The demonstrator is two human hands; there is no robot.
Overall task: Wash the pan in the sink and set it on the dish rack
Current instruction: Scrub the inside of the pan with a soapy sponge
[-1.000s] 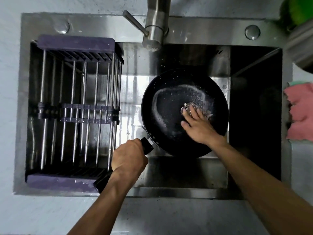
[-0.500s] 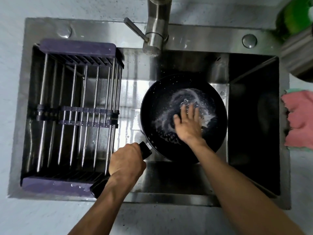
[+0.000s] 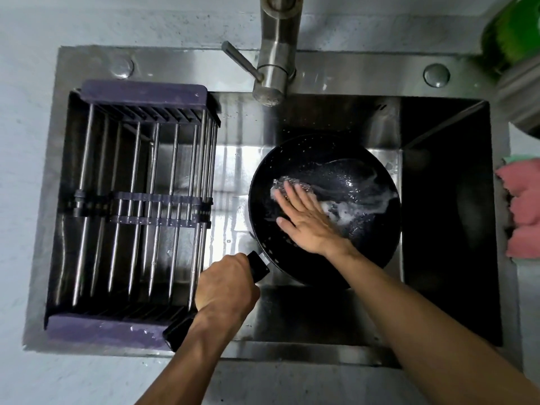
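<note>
A black pan [image 3: 359, 238] lies in the steel sink [image 3: 321, 358], its inside streaked with white suds. My left hand [image 3: 225, 285] grips the pan's black handle [image 3: 258, 266] at the lower left. My right hand [image 3: 304, 220] lies flat inside the pan with straight fingers, pressing a metal scourer [image 3: 282, 184] that shows past the fingertips. The dish rack [image 3: 140, 206], purple ends with steel rods, spans the sink's left half and holds nothing.
The tap [image 3: 276, 54] hangs over the sink's back edge, no water running. A pink cloth [image 3: 523, 211] lies on the counter at the right. A green object [image 3: 514, 30] and a grey vessel [image 3: 520, 95] stand at the back right.
My right hand has swept the scourer from the pan's right-centre toward its left side, leaving more suds behind. My left hand has kept hold of the handle.
</note>
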